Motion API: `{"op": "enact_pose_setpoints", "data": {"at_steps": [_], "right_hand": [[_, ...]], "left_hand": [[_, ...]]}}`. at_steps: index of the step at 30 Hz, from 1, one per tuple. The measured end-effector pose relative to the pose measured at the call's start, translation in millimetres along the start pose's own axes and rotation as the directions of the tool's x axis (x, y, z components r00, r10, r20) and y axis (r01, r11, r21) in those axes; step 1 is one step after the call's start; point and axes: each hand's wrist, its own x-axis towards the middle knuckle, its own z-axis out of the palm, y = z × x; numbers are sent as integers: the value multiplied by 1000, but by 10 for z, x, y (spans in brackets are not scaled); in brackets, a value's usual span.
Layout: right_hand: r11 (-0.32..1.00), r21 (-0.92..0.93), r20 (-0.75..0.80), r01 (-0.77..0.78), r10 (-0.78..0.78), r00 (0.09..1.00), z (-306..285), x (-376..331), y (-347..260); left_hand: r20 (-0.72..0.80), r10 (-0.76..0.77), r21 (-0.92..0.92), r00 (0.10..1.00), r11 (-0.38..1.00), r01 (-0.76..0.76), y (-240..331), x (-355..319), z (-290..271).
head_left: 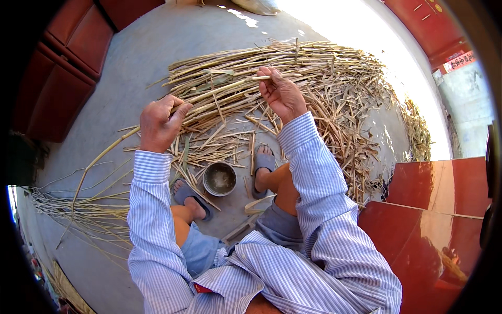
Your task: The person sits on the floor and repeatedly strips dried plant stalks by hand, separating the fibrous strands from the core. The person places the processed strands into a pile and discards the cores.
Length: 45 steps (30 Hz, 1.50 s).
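A long, pale reed stalk (219,90) stretches between my two hands, and its thin end curves down to the lower left. My left hand (159,123) is closed around it in a fist. Near its thick end, my right hand (282,97) pinches the stalk between thumb and fingers. Beneath and beyond my hands lies a large pile of similar stalks (235,60) on the floor. Dry husks and leaf scraps (345,125) cover the pile's right side. A round metal bowl (219,179) with something murky in it stands between my sandalled feet.
Thin stalks (89,212) fan out on the floor at the left. Dark red furniture (73,63) stands at the upper left. Glossy red panels (418,235) lie close on my right. Another red panel (426,29) is at the upper right, beside bright sunlit ground.
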Motion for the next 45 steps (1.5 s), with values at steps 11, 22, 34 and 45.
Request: {"op": "enact_pose_setpoints", "data": {"at_steps": [11, 22, 34, 45], "right_hand": [[987, -130, -294, 99, -133, 946, -151, 180, -47], [979, -53, -307, -198, 172, 936, -577, -33, -377], [969, -109, -248, -221, 189, 950, -1585, 728, -187], [854, -124, -497, -506, 388, 777, -1970, 692, -106]], "left_hand": [[-50, 134, 64, 990, 989, -131, 71, -101, 22], [-9, 53, 55, 999, 997, -52, -114, -215, -147], [176, 50, 168, 983, 983, -80, -638, -495, -656], [-7, 323, 424, 946, 858, -290, -365, -392, -736]]}}
